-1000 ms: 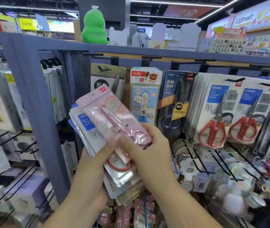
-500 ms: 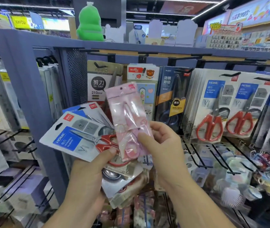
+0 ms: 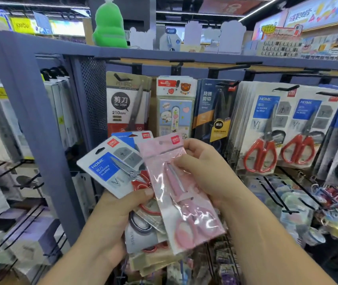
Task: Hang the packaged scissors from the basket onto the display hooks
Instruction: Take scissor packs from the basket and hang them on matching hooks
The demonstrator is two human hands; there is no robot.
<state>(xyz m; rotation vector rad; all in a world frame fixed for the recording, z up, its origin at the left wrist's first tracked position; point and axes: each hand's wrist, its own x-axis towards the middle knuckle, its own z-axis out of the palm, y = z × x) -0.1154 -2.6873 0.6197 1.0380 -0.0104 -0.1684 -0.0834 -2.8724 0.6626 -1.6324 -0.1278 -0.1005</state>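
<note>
Packaged scissors (image 3: 265, 128) hang in crowded rows on a blue-grey display rack (image 3: 30, 120) that fills the view. Each card is threaded on a black hook (image 3: 246, 65) under the top shelf. From left to right the hanging cards are a grey pack marked 210mm, a cartoon bear pack, a dark pack, then two rows of white cards with red-handled scissors.

In front of the rack, at centre, the left hand (image 3: 110, 221) grips a fanned stack of scissor packs (image 3: 110, 165) by their lower ends. Its thumb presses across the top card, which is white with a blue HOME label.

The right hand (image 3: 211, 173) pinches a pink pack (image 3: 184, 194) near its top, thumb on the front and fingers curled behind. This pack slants down to the right, overlaps the stack and holds pink-handled scissors.

A small green figure (image 3: 108, 25) stands on the top shelf at upper left.
</note>
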